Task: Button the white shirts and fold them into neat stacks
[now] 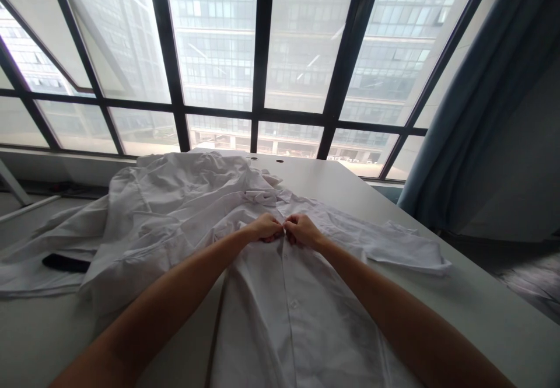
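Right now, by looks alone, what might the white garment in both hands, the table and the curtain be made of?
White garment: matte woven cloth, possibly cotton blend; soft creases show.
Table: smooth, perhaps laminate; pale top, no visible grain.
Curtain: dull blue fabric, hanging in folds.

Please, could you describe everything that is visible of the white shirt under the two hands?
The shirt looks like thin, lightly creased cloth. It lies front up on the table, collar away from the person, its lower part running out of the picture. Small pale buttons line the front opening. One sleeve stretches to the right. The left hand and right hand pinch the front opening; white cloth is heaped at left.
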{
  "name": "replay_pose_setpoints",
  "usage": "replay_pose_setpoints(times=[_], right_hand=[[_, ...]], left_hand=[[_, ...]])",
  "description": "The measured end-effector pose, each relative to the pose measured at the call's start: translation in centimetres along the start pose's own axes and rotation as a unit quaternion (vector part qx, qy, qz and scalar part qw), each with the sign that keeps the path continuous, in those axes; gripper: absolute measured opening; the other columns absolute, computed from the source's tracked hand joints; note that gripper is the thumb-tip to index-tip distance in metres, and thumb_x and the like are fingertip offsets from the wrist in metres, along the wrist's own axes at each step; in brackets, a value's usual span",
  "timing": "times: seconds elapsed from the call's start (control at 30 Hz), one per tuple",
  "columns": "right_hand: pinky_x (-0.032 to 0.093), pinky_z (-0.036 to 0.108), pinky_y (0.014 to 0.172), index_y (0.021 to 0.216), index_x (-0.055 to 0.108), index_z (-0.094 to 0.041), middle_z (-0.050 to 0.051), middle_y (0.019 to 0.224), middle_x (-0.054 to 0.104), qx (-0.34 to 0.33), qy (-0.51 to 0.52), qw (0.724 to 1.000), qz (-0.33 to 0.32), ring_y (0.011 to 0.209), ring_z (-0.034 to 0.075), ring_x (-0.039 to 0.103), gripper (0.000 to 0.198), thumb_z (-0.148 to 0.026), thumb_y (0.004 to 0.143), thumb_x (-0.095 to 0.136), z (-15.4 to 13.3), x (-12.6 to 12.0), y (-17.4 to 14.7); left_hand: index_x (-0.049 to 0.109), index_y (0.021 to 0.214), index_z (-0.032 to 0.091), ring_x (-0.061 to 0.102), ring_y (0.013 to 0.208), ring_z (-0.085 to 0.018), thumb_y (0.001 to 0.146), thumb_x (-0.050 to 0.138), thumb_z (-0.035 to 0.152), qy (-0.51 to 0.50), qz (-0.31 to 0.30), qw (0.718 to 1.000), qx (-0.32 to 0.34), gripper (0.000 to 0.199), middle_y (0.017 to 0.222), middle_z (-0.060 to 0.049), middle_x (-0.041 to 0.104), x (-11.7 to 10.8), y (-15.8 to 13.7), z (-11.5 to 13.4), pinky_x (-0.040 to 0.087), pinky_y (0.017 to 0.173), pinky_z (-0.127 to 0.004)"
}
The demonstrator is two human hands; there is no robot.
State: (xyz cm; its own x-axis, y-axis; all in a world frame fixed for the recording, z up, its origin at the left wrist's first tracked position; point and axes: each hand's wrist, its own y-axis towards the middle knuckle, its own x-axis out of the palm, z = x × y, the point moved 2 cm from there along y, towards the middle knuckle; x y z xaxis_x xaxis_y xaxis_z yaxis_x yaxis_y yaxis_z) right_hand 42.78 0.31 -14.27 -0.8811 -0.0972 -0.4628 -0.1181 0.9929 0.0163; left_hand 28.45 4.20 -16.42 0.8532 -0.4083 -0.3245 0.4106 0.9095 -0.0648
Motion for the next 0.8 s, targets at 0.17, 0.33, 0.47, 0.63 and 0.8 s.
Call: replay_pose_setpoints(times=[0.17, 0.33, 0.47, 0.63, 0.8], right_hand=[[0.033, 0.018, 0.035, 0.071, 0.057, -0.018, -0.005, 0.045, 0.055, -0.028, 0.045, 0.998, 0.033, 0.037, 0.009, 0.048, 0.010, -0.023, 0.079, 0.054, 1.4, 0.4, -1.0], [0.038, 0.019, 0.039, 0.073, 0.059, -0.017, -0.003, 0.050, 0.059, -0.068, 0.059, 0.995, 0.045, 0.042, 0.011, 0.053, 0.010, -0.026, 0.076, 0.057, 2.0, 0.5, -1.0], [0.038, 0.020, 0.040, 0.072, 0.060, -0.017, -0.004, 0.048, 0.057, -0.089, 0.059, 0.992, 0.065, 0.041, 0.011, 0.051, 0.013, -0.029, 0.077, 0.058, 2.1, 0.4, -1.1], [0.037, 0.020, 0.040, 0.071, 0.061, -0.017, -0.003, 0.049, 0.058, -0.091, 0.046, 0.994, 0.045, 0.042, 0.011, 0.051, 0.015, -0.030, 0.077, 0.059, 2.1, 0.5, -1.2], [0.039, 0.020, 0.041, 0.071, 0.061, -0.017, -0.002, 0.049, 0.059, -0.079, 0.037, 0.994, 0.069, 0.042, 0.012, 0.053, 0.013, -0.029, 0.076, 0.059, 2.1, 0.6, -1.1]], left_hand=[[0.056, 0.062, 0.015, 0.038, 0.037, -0.006, 0.073, 0.066, 0.035, -0.055, -0.026, 0.998, 0.015, 0.025, 0.047, 0.006, 0.046, 0.0, -1.1, -0.1, 0.027, 0.037, -0.018], [0.054, 0.061, 0.016, 0.041, 0.039, -0.006, 0.071, 0.066, 0.039, -0.046, -0.038, 0.998, 0.032, 0.028, 0.048, 0.007, 0.046, 0.2, -1.3, 0.1, 0.030, 0.040, -0.019], [0.057, 0.061, 0.015, 0.042, 0.041, -0.006, 0.071, 0.067, 0.042, -0.029, -0.020, 0.999, 0.039, 0.031, 0.049, 0.006, 0.048, 0.3, -1.3, -0.1, 0.030, 0.041, -0.019], [0.061, 0.065, 0.013, 0.042, 0.042, -0.006, 0.071, 0.066, 0.039, -0.030, 0.003, 0.999, 0.044, 0.027, 0.051, 0.005, 0.050, 0.4, -1.3, -0.1, 0.030, 0.043, -0.019], [0.060, 0.064, 0.014, 0.039, 0.041, -0.006, 0.072, 0.061, 0.035, -0.023, 0.004, 0.999, 0.044, 0.022, 0.049, 0.006, 0.049, 0.4, -1.5, 0.2, 0.026, 0.043, -0.020]])
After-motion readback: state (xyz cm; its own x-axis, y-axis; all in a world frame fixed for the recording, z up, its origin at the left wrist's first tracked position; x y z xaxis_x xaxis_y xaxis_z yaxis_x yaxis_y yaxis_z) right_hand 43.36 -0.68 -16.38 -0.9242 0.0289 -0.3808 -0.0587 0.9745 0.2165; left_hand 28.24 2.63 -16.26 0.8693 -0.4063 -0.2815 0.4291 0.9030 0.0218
